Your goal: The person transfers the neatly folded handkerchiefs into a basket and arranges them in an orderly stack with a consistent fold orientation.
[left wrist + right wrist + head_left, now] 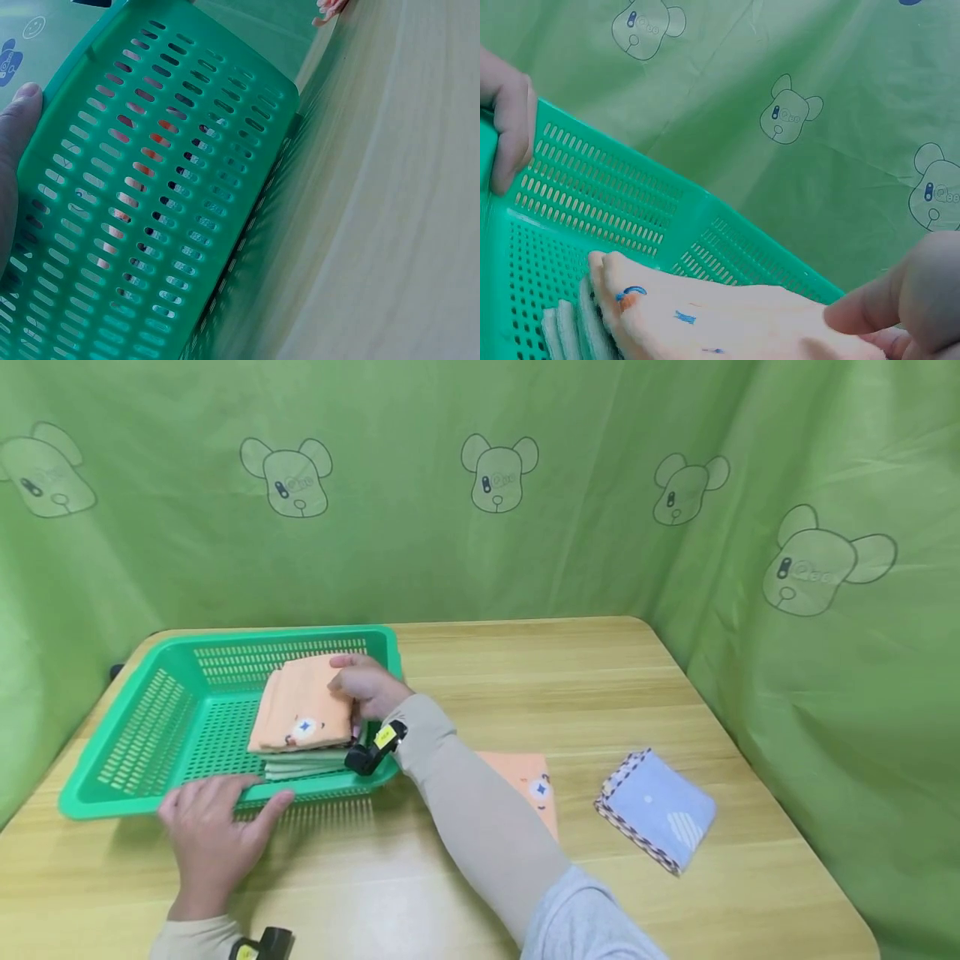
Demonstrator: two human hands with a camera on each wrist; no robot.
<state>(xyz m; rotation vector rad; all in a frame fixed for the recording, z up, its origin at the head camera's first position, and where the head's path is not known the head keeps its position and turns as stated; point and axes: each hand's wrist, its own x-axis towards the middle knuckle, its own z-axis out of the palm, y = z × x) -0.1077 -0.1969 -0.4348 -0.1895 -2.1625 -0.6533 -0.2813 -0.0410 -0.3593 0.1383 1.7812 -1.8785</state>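
Toward the right end of a green plastic basket (187, 718), a folded peach towel (296, 706) with a small printed face tops a stack. Pale green folded towels (303, 768) show beneath it. My right hand (367, 683) holds the peach towel by its right edge, thumb on the upper face; in the right wrist view the other fingers (896, 341) are partly hidden behind that edge. My left hand (213, 831) grips the basket's near rim, fingers over the top and thumb on the outside, as the thumb (15, 135) in the left wrist view also shows.
Right of the basket, another peach towel (536, 785) lies on the wooden table (525, 685), partly covered by my right forearm. Farther right is a folded blue towel (663, 814) with a checked edge. A green curtain (420, 552) with bear heads hangs behind.
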